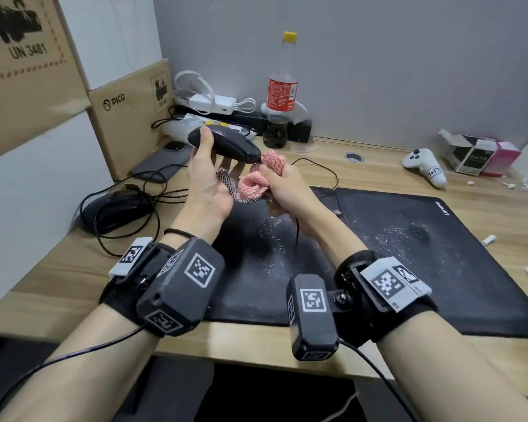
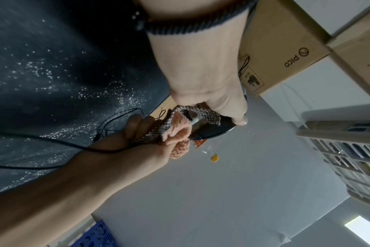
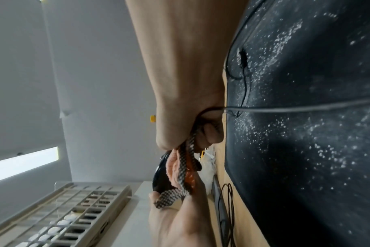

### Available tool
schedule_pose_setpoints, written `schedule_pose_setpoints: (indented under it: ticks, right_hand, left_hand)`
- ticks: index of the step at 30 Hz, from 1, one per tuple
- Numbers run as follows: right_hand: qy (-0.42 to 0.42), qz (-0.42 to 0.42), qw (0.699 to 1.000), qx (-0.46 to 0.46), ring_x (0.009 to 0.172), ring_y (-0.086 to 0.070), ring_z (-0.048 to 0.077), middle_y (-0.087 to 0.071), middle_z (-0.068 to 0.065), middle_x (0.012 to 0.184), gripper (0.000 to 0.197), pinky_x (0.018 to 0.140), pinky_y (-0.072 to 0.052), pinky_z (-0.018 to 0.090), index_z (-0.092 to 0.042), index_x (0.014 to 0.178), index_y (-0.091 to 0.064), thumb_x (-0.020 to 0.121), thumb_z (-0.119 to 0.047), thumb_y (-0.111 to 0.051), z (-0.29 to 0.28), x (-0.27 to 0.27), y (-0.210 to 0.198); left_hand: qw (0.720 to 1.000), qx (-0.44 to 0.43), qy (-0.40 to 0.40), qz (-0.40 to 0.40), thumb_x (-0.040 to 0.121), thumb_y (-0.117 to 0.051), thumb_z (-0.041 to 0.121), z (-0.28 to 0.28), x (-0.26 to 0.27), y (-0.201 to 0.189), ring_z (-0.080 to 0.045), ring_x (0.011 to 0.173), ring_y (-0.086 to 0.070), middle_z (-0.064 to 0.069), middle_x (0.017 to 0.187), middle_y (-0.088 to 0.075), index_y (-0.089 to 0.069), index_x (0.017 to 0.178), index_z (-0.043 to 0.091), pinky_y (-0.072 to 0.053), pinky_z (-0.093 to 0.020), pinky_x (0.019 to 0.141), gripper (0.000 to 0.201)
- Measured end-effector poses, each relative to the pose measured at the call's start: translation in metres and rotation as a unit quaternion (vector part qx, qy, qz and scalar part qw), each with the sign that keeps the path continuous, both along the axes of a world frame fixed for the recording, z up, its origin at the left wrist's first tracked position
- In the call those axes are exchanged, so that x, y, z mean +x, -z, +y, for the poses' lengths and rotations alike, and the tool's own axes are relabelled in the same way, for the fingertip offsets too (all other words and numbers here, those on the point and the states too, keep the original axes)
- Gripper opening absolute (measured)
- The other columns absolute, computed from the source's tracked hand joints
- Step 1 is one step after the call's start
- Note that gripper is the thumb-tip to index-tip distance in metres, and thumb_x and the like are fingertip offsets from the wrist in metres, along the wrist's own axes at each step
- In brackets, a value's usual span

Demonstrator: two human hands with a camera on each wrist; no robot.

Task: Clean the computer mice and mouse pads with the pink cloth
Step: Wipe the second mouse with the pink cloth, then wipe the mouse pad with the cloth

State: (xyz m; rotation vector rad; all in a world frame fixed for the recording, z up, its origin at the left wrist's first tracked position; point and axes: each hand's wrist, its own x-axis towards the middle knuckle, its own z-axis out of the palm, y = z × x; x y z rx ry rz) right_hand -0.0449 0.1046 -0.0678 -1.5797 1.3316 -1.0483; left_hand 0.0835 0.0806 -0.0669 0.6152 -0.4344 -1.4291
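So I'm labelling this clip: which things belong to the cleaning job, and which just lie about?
Job: held mouse, pink cloth, second mouse, mouse pad.
Lying about: bottle, phone, controller, boxes.

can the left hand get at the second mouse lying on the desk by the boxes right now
Probably not yet: the left hand grips the black mouse in the air. The second mouse lies uncovered among cables, so the way looks free once the hand is emptied.

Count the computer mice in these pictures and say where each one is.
2. One black mouse is held up in the left hand; the other black mouse rests on the desk at left among cables. Others may be hidden.
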Motion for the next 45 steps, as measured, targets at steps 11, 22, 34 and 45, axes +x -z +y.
schedule_pose_setpoints:
  ticks: [11,22,34,45]
  right_hand:
    - [-0.076,0.208,0.974,-0.04,0.071,-0.049,0.023,-0.051,-0.004,0.061,0.027,0.049,-0.038,0.024,-0.02,0.059,-0.043,0.083,-0.01,-0.05,0.004,0.044,0.009]
    - [-0.115,0.299,0.947,0.001,0.108,-0.053,0.04,-0.059,0.021,0.113,0.019,0.078,-0.038,0.033,-0.016,0.099,-0.057,0.084,-0.025,-0.05,0.017,0.08,0.02]
    - [-0.002,0.312,0.95,0.025,0.102,-0.06,0.029,-0.069,0.005,0.104,0.015,0.092,-0.048,0.037,-0.029,0.083,-0.061,0.071,-0.036,-0.061,0.018,0.003,0.014]
    - [-0.085,0.339,0.937,0.02,0.094,-0.059,0.03,-0.069,0.004,0.097,0.018,0.088,-0.048,0.038,-0.03,0.072,-0.058,0.064,-0.029,-0.042,0.019,0.008,0.015]
  left_hand:
    - [0.986,0.06,-0.062,0.14,0.1,-0.033,0.05,0.021,0.03,0.007,-0.034,0.105,-0.058,-0.021,0.12,-0.06,-0.051,0.127,0.0,-0.049,-0.044,0.076,0.06]
    - [0.955,0.149,-0.244,0.082,0.1,-0.036,0.041,0.05,0.079,0.021,-0.031,0.106,-0.055,-0.014,0.139,-0.048,-0.037,0.142,0.013,-0.051,-0.047,0.086,0.05]
    - [0.935,0.196,-0.293,-0.033,0.092,-0.049,0.019,0.065,0.07,0.018,-0.028,0.107,-0.06,-0.007,0.125,-0.056,-0.045,0.133,0.012,-0.053,-0.046,0.091,0.042]
    - [0.833,0.104,-0.364,-0.404,0.074,-0.04,-0.003,0.064,0.059,0.008,-0.011,0.093,-0.056,0.012,0.092,-0.06,-0.059,0.083,0.034,-0.045,-0.032,0.091,0.042]
